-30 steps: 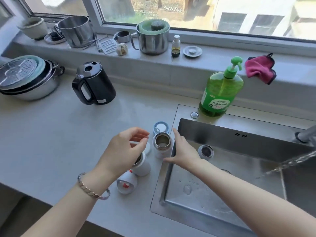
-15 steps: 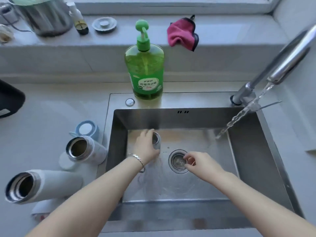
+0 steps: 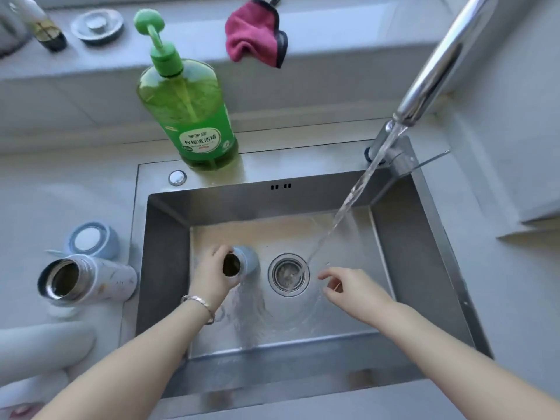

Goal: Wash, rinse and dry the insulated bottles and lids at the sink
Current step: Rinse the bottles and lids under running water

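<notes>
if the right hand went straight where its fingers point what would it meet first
Likely the water stream falling onto the drain strainer, just ahead of the right hand; past it, the blue bottle the left hand grips. Depth is unclear.

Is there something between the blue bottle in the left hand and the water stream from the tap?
Nothing visible blocks it. Between the blue bottle, held by the left hand, and the water stream lies only the flat drain strainer in the sink. The right hand hovers open on the stream's far side.
</notes>
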`<act>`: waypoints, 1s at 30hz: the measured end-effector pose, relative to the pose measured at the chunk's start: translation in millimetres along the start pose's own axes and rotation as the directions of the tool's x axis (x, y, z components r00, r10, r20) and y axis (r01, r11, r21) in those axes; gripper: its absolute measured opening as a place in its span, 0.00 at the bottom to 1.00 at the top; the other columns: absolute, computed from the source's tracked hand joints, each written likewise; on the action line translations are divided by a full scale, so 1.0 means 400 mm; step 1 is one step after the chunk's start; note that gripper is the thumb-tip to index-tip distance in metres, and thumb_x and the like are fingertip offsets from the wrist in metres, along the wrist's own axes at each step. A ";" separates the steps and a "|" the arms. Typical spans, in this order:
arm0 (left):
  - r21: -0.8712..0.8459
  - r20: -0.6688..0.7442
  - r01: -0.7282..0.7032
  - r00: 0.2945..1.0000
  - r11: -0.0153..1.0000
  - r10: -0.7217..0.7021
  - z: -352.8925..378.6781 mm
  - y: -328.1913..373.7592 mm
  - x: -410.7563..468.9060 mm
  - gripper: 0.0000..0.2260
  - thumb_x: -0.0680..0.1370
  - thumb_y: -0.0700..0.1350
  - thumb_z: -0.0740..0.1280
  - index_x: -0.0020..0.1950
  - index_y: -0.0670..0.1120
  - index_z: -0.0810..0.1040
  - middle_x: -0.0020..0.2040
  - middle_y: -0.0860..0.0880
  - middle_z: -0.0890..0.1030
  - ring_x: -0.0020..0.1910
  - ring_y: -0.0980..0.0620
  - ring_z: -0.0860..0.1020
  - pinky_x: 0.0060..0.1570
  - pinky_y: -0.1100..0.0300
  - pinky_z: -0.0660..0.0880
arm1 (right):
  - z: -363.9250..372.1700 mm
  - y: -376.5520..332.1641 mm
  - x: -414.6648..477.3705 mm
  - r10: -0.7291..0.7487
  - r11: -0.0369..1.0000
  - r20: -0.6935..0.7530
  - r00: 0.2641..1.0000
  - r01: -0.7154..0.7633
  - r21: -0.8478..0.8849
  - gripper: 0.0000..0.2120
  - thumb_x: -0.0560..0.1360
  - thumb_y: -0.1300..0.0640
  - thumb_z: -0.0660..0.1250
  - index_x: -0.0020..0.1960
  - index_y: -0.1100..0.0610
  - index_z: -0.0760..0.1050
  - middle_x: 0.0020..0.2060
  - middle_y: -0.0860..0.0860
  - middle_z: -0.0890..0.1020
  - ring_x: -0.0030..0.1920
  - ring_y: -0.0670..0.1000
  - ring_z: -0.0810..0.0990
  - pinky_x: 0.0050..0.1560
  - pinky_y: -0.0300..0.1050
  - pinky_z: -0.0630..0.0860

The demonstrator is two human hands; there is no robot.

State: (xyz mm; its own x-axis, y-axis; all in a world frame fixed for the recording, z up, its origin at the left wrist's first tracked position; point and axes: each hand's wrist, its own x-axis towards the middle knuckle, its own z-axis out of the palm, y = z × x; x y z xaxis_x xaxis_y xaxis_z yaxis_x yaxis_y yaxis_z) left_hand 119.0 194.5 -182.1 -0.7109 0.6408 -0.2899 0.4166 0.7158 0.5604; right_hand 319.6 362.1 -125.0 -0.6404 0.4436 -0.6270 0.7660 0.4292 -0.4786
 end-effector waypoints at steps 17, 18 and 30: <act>-0.467 0.133 -0.152 0.962 0.871 0.239 -0.059 0.406 -0.076 0.14 0.71 0.61 0.62 0.56 0.66 0.68 0.53 0.51 0.74 0.49 0.48 0.77 0.45 0.54 0.76 | -0.204 0.018 -0.046 0.297 0.389 -0.112 0.948 -0.013 0.921 0.06 0.75 0.46 0.63 0.48 0.48 0.73 0.44 0.52 0.76 0.39 0.52 0.78 0.31 0.44 0.76; -0.429 0.128 -0.166 0.962 0.888 0.242 -0.049 0.423 -0.072 0.12 0.75 0.59 0.58 0.57 0.61 0.66 0.52 0.49 0.74 0.49 0.48 0.76 0.43 0.56 0.74 | -0.205 0.026 -0.052 0.301 0.391 -0.169 0.939 0.041 0.920 0.04 0.75 0.48 0.63 0.47 0.48 0.73 0.43 0.52 0.76 0.39 0.52 0.78 0.31 0.44 0.76; -0.176 0.085 -0.227 0.966 0.958 0.244 -0.065 0.512 -0.063 0.15 0.74 0.56 0.44 0.49 0.49 0.63 0.37 0.49 0.73 0.38 0.45 0.71 0.35 0.57 0.61 | -0.238 0.050 -0.058 0.249 0.421 -0.186 0.951 0.066 0.905 0.07 0.72 0.46 0.65 0.48 0.47 0.72 0.44 0.52 0.76 0.39 0.52 0.77 0.30 0.44 0.75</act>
State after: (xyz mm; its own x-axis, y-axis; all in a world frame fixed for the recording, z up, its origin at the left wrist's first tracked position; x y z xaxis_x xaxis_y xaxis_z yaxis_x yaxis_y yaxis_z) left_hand 207.6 317.6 -39.9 -0.5367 0.8175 -0.2090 0.4607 0.4914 0.7391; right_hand 344.4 435.4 -61.2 -0.4289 0.6744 -0.6011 0.3313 -0.5016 -0.7992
